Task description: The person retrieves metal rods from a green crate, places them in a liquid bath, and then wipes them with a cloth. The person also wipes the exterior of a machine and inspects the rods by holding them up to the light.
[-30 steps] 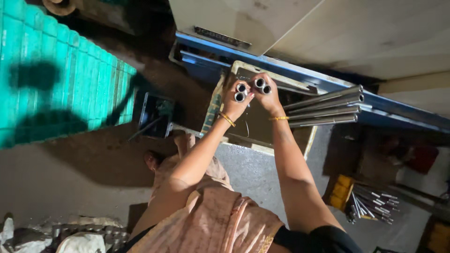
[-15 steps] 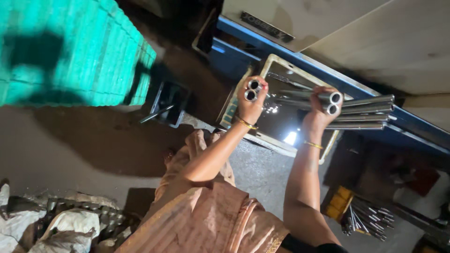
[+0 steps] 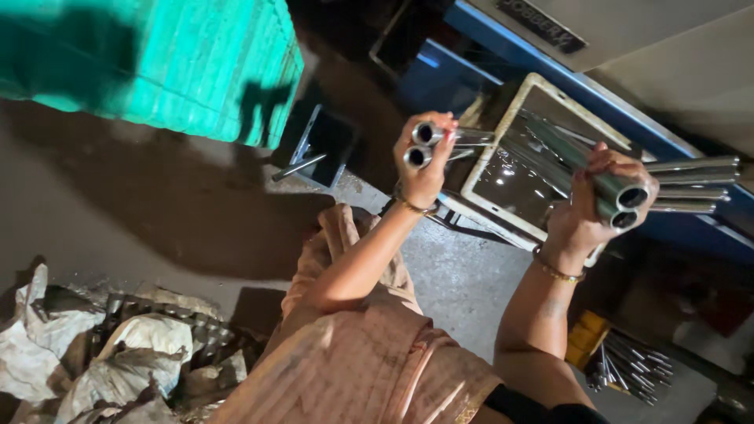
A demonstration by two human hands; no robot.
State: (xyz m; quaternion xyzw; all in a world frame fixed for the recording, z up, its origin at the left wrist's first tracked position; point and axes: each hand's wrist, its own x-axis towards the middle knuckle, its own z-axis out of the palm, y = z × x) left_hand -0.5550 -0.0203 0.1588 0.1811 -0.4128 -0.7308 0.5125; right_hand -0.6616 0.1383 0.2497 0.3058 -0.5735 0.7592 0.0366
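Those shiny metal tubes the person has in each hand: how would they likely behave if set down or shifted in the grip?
The metal tubes look round and polished, so they would probably roll if laid loose. The open ends show hollow walls, so likely light for their length, and stiff. The right hand and left hand each clasp two; smooth surfaces may slide against each other.

Tubes [image 3: 428,141] left, pipes [image 3: 620,192] right — tray [image 3: 503,133] seemingly behind both.
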